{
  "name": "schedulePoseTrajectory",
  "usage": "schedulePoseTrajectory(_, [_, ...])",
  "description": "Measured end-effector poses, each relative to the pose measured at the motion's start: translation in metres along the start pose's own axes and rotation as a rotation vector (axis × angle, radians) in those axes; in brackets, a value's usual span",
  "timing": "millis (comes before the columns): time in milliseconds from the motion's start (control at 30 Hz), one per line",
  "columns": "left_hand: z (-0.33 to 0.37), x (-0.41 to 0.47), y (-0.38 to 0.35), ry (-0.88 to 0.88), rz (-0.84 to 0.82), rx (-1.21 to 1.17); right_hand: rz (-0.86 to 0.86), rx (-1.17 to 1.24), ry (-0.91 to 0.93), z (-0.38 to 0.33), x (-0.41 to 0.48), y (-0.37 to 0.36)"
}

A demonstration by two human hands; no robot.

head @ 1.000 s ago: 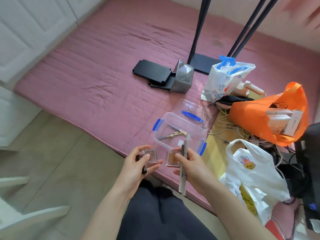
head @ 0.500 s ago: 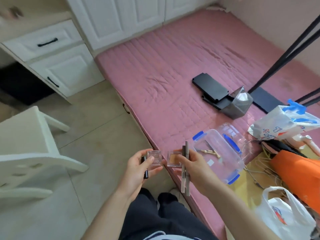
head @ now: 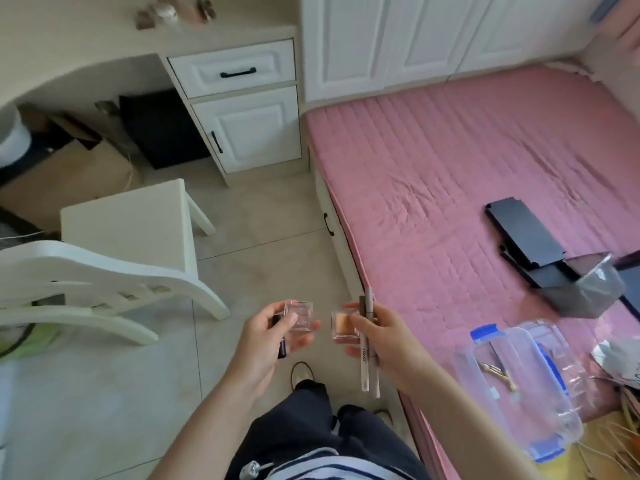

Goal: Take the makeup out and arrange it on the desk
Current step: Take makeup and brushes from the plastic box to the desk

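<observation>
Over tiles (head: 270, 237), left hand (head: 266, 344) tight round clear compact (head: 299, 315), right hand (head: 388, 337) round tan compact (head: 343, 325), perhaps 2 pencils (head: 367, 362).

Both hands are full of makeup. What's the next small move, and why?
Probably carry both handfuls to the desk at upper left and set them down. The left hand grips a clear compact and a dark tube; the right hand holds a peach compact and slim pencils, so neither can take more.

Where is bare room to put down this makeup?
The beige desk top is bare in front of the small blurred items. The pink mattress is bare between the white cupboards and the black tray. It is crowded beside the clear plastic box.
</observation>
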State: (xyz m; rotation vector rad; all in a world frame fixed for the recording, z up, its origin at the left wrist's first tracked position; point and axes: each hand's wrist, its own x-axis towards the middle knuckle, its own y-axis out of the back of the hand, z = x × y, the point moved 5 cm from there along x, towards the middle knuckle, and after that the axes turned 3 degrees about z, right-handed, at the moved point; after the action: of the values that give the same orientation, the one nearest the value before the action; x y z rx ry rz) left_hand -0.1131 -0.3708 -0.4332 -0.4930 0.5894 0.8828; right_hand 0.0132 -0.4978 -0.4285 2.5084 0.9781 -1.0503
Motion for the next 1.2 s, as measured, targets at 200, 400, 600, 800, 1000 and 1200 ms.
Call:
schedulePoseTrajectory(200, [0.034, 0.025, 0.042, -0.025, 0.051, 0.036, -0.041, 0.012, -0.023, -0.020, 0.031, -0.051])
schedulePoseTrajectory(400, [0.055, 0.054, 0.056, -0.010, 0.079, 0.032, -0.064, -0.004, -0.037, -0.046, 0.060, -0.078])
schedulePoseTrajectory(600, [0.082, 0.096, 0.060, -0.001, 0.130, 0.020, -0.092, -0.091, -0.023, -0.087, 0.106, -0.093])
schedulePoseTrajectory(800, [0.127, 0.157, 0.051, -0.001, 0.184, 0.002, -0.103, -0.252, 0.034, -0.150, 0.169, -0.100])
schedulePoseTrajectory(1000, [0.203, 0.222, 0.018, -0.065, 0.217, 0.050, -0.159, -0.402, 0.097, -0.238, 0.237, -0.110])
schedulePoseTrajectory(1200, [0.269, 0.282, 0.003, -0.139, 0.256, 0.082, -0.158, -0.430, 0.113, -0.306, 0.307, -0.126])
